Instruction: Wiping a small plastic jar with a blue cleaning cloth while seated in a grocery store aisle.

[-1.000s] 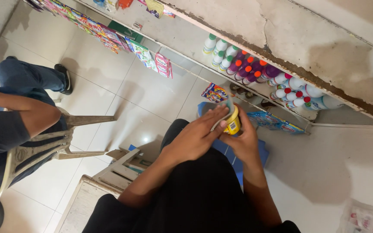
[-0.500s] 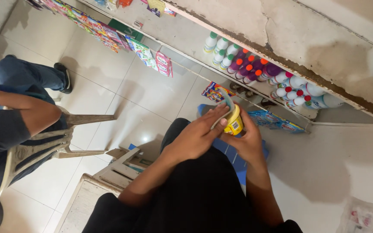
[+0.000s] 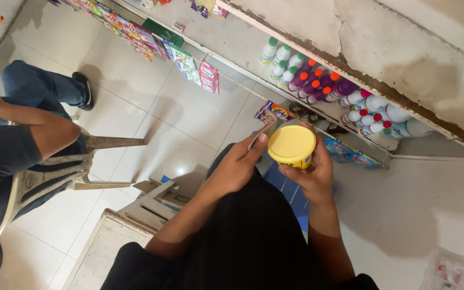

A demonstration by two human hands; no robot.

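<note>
The pale tiled floor point(image 3: 178, 113) carries a low metal shelf point(image 3: 232, 64) from ten to three o'clock. On the shelf stand white bottles point(image 3: 281, 60) with green caps, purple bottles point(image 3: 318, 86) with orange caps, and colourful packets point(image 3: 135, 37) at eleven.

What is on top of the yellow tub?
A yellow lid covers the yellow tub, held in the right hand; the left hand touches its rim. The contents are hidden.

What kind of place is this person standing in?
Most likely a small shop. Low shelves hold rows of plastic bottles with coloured caps and lines of bright snack packets. The person's right hand holds a yellow-lidded tub; the left hand touches it.
</note>
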